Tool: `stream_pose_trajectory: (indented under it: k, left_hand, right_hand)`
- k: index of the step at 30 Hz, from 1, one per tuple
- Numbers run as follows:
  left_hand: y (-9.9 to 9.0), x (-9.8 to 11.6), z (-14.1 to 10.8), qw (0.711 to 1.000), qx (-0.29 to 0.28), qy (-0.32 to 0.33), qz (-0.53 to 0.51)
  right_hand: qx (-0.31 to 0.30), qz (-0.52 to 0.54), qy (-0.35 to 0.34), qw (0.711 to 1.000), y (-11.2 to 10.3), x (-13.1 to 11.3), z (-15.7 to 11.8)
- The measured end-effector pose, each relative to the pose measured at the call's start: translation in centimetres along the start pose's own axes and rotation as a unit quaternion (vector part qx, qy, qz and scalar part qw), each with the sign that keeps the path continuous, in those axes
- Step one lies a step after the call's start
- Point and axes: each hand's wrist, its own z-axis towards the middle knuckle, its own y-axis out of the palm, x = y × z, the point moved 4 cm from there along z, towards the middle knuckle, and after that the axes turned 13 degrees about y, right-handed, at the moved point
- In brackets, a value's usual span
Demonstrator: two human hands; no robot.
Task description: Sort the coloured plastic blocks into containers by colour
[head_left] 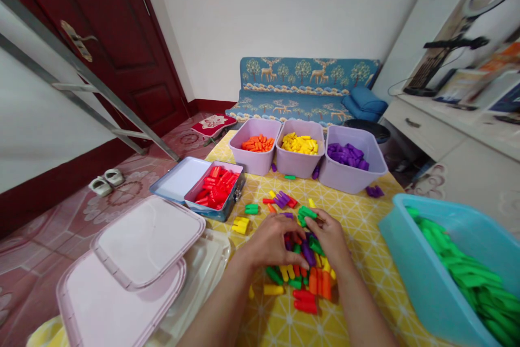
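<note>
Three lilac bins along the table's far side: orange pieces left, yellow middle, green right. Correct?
Not quite: the head view shows purple pieces, not green, in the right bin. Orange pieces left and yellow pieces middle are right.

Teal bin [424,282] partly out of view

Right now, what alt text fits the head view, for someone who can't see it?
The left hand reaches over a mixed pile of colourful pieces on a yellow cloth; the right hand pinches a green piece. Nearby stand three lilac bins, an open tin and a turquoise tub, each holding one colour.
</note>
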Motion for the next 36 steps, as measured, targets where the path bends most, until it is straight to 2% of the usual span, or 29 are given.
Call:
stream_pose_trajectory:
  k: [3, 6, 9, 12, 14, 16, 19, 22, 25, 28, 31, 33, 36]
  left_hand:
    - [-0.2, -0.4, -0.4, 0.999, -0.023, -0.011, -0.023]
    - [0.2, -1.4, -0.6, 0.999, 0.003, -0.032, -0.04]
    - [0.6, -2.7, -0.7, 0.992, 0.098, -0.076, -0.036]
    - [0.6, -3.5, -0.9, 0.968, 0.216, -0.12, -0.045]
    - [0.7, -3.7, -0.9, 0.957, 0.252, -0.132, -0.055]
    - [0.9, -3.6, -0.9, 0.961, 0.244, -0.123, -0.05]
    - [1.3, -3.5, -0.7, 0.979, 0.184, -0.084, -0.019]
    - [1.6, -3.9, -0.6, 0.985, 0.159, -0.073, -0.002]
    - [1.5, -4.0, -0.7, 0.976, 0.202, -0.077, -0.015]
    - [1.0, -3.6, -0.8, 0.958, 0.274, -0.08, -0.02]
    - [0.4, -3.1, -1.0, 0.939, 0.335, -0.081, -0.006]
    - [0.2, -2.9, -1.1, 0.931, 0.354, -0.087, -0.001]
    - [0.1, -3.0, -1.3, 0.925, 0.366, -0.098, -0.002]
  right_hand:
    - [0.003, 0.003, 0.019, 1.0, 0.0, -0.1, -0.2]
    - [-0.013, -0.003, 0.019, 1.0, 0.1, 0.0, -0.3]
    - [-0.011, -0.014, -0.007, 1.0, 0.0, 0.0, -0.2]
    - [0.017, -0.058, -0.062, 0.996, -0.1, -0.6, -0.4]
    - [0.014, -0.109, -0.095, 0.989, 0.3, -1.4, -0.8]
    - [-0.012, -0.153, -0.12, 0.981, 1.0, -2.3, -1.5]
    - [-0.041, -0.194, -0.148, 0.969, 1.8, -3.2, -2.2]
    - [-0.009, -0.25, -0.181, 0.951, 1.9, -3.6, -2.4]
    - [0.032, -0.258, -0.212, 0.942, 1.7, -3.8, -2.5]
    - [0.039, -0.151, -0.198, 0.968, 1.4, -4.5, -3.2]
    - [-0.029, -0.08, -0.169, 0.982, 2.1, -5.3, -4.2]
    - [-0.075, -0.104, -0.155, 0.98, 2.9, -5.7, -4.6]
    - [-0.076, -0.155, -0.147, 0.974, 3.4, -5.6, -4.7]
